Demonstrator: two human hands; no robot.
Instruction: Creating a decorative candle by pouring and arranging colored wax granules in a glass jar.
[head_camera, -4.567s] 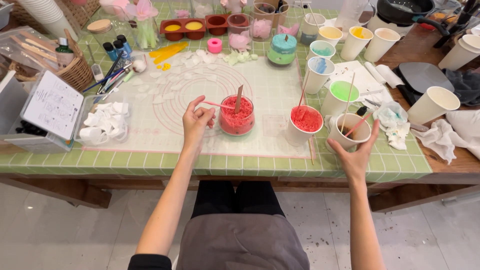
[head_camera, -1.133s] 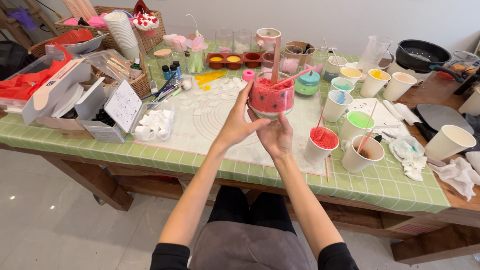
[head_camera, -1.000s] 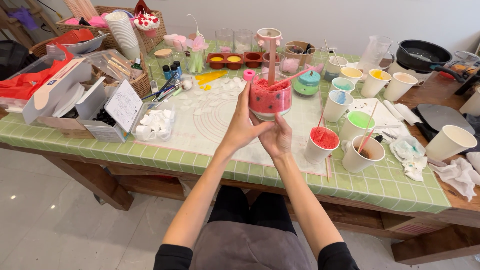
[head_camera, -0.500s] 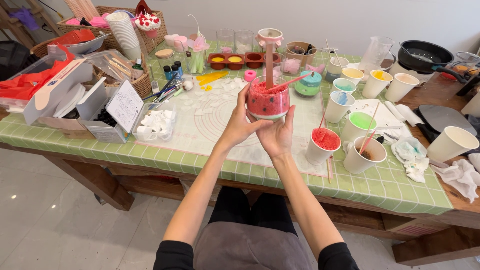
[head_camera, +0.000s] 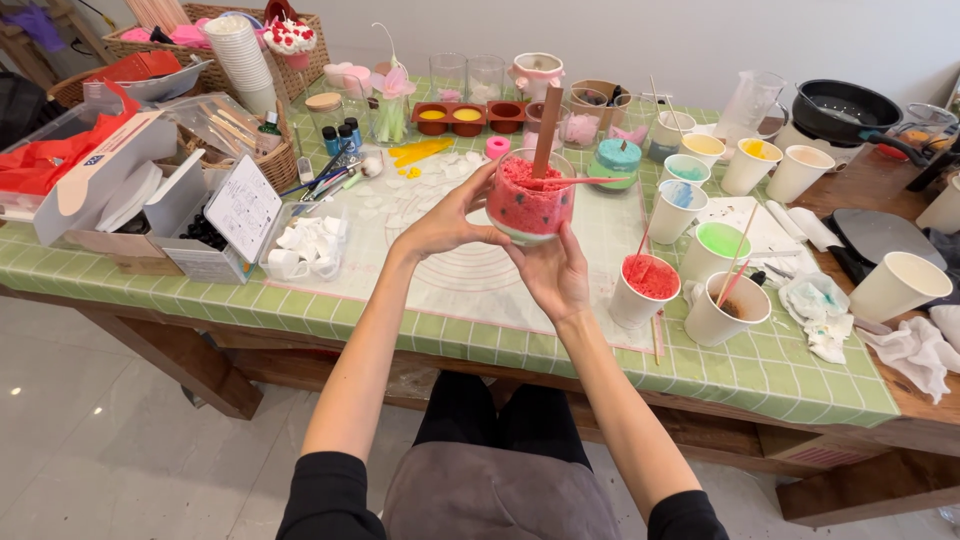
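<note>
A: Where the table carries its green checked cloth, what rests on it at the middle?

B: A pale baking mat with ringed guides, running toward the near edge. Paper cups of red and green filling stand toward the right end; a small tray of white pieces sits left of the mat.

A: And the glass jar?

B: Lifted clear of the mat, above its far half, packed with red granular filling over a pale base. A flat wooden stick stands upright in it.

A: How do the hands sit?

B: Left hand: fingers spread, curved against the jar's left wall. Right hand: palm cupped beneath, fingers closed up the near side.

A: Good practice here?

B: Probably keep the jar level and turn it slowly, so the layers stay unmixed and the stick upright.
</note>
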